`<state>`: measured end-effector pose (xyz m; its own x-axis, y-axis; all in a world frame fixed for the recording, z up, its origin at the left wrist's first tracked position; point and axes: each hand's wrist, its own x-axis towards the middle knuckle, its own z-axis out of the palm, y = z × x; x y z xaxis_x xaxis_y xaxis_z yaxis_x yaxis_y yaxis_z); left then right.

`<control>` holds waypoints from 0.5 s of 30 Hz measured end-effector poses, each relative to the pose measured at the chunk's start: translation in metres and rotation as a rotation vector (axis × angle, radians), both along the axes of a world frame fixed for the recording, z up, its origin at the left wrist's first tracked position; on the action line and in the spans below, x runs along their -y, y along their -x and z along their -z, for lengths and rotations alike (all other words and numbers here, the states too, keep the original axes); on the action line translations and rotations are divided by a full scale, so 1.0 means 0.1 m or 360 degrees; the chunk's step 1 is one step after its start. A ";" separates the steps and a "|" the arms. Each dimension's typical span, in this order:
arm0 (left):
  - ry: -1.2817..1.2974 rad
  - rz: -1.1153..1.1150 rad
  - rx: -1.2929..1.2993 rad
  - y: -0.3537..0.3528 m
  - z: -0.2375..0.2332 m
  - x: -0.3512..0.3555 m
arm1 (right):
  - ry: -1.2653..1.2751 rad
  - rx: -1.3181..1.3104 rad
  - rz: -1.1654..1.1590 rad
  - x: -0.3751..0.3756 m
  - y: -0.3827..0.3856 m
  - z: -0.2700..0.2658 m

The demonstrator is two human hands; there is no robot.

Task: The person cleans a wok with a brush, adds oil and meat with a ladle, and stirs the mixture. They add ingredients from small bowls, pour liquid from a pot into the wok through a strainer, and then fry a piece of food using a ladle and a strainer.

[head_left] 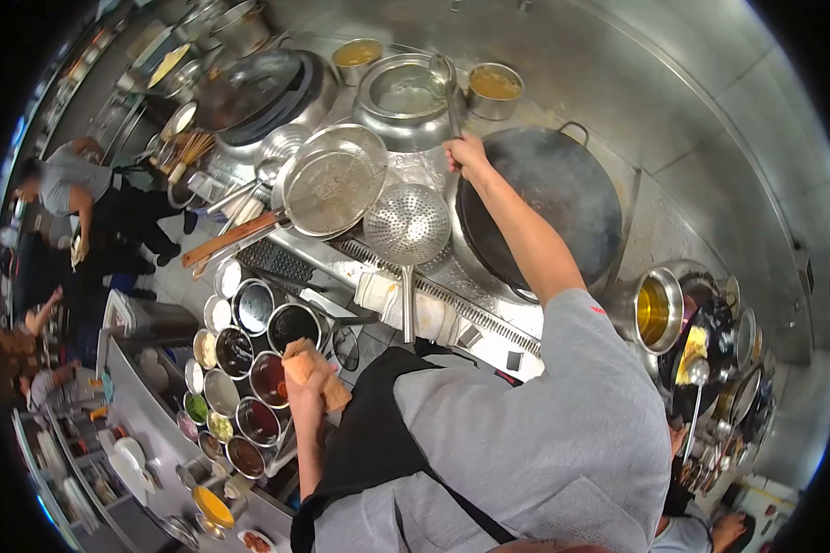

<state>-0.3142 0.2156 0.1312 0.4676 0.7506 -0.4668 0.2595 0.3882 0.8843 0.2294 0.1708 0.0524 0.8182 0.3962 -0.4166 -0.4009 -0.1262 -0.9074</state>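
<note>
My right hand (468,157) is closed around the handle of a metal ladle (444,72). The ladle's bowl is at the rim of a round steel pot (378,88) holding clear liquid. Below my right forearm sits a large dark wok (563,212) with steam or smoke over it. My left hand (310,382) is closed on a bunched tan cloth (335,394). That hand is beside steel containers of sauces, nearest a red sauce (269,378). A perforated skimmer (408,224) and mesh strainers (334,180) lie left of the wok.
Small pots of yellowish liquid (495,85) stand behind the wok. At right is a pot of yellow oil (653,309). Another dark wok (249,92) is at upper left. A co-worker (74,194) stands at far left; another person (710,533) is at lower right.
</note>
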 end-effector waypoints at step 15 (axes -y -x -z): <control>0.0356 0.0274 0.0631 0.19 -0.16 -0.09 | -0.1819 -0.1380 -0.0484 1.38 1.30 -0.89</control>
<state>-0.3333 0.2251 0.1470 0.7506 0.5485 -0.3685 -0.0036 0.5611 0.8278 0.0997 0.0331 0.1412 0.3071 0.9490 -0.0717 -0.9509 0.3030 -0.0637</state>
